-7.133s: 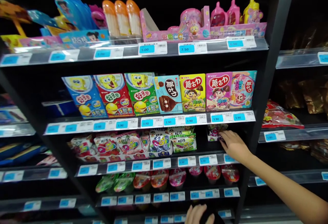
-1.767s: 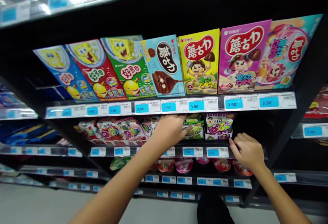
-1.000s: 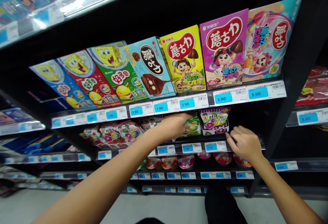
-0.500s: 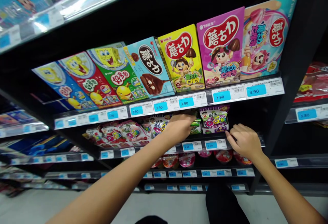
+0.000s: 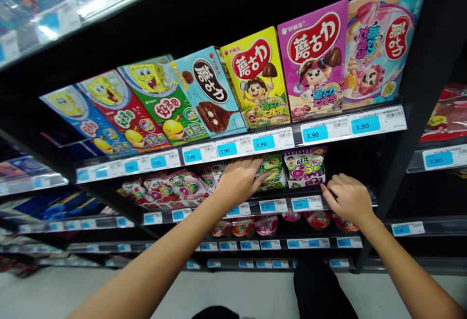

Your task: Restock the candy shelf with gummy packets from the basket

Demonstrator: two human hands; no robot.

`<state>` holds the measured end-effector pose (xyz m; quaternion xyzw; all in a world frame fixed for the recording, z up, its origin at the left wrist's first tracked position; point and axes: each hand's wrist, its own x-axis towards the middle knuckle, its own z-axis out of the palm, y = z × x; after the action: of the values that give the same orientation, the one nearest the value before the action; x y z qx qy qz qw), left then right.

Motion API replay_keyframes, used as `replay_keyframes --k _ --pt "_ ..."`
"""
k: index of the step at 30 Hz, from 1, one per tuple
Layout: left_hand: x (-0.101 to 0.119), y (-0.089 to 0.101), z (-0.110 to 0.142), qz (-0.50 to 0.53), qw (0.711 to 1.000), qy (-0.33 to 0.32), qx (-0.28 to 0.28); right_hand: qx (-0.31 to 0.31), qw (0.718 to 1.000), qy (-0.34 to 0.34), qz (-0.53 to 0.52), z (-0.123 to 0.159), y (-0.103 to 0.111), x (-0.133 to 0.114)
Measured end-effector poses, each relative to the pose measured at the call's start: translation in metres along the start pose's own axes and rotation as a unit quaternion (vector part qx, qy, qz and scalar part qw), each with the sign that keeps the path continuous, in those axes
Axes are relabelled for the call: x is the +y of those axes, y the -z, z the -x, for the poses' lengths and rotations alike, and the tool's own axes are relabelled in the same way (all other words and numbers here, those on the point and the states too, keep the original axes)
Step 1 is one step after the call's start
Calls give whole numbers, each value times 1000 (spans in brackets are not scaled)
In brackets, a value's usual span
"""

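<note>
My left hand [image 5: 239, 178] reaches in beneath the shelf edge, palm down. Its fingers stretch forward and its thumb stands apart, close to a green gummy candy bag [image 5: 274, 172]; the fingertips are partly hidden. Behind that hand a white-and-dark candy bag [image 5: 219, 170] is half covered. A purple gummy candy bag [image 5: 304, 169] stands upright to the right of the green one. Beside its lower right corner is my right hand [image 5: 346, 198], fingers curled and thumb tip by the bag's edge. The palm side of this hand is hidden, so I cannot tell whether it holds anything.
Above my hands, a shelf with price tags [image 5: 264, 142] carries a row of snack boxes, among them a yellow box [image 5: 256, 78] and a purple box [image 5: 314, 61]. Pink candy bags [image 5: 182, 186] lie to the left. Round cups [image 5: 266, 225] sit one shelf lower.
My left hand has drawn back to the left from the green bag, and its fingers have straightened from a bent grip. More of the green bag shows. My right hand has stayed almost still.
</note>
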<state>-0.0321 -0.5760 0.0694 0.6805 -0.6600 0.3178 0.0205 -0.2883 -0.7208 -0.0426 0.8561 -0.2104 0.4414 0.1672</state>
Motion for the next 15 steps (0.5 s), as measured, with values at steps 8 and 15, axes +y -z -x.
replay_keyframes --k 8,15 --pt "-8 -9 -23 67 996 6 -66 0 1000 1 -5 -1 0 0" --pt "-13 -17 -31 63 997 -4 -46 0 1000 3 1 1 0 2"
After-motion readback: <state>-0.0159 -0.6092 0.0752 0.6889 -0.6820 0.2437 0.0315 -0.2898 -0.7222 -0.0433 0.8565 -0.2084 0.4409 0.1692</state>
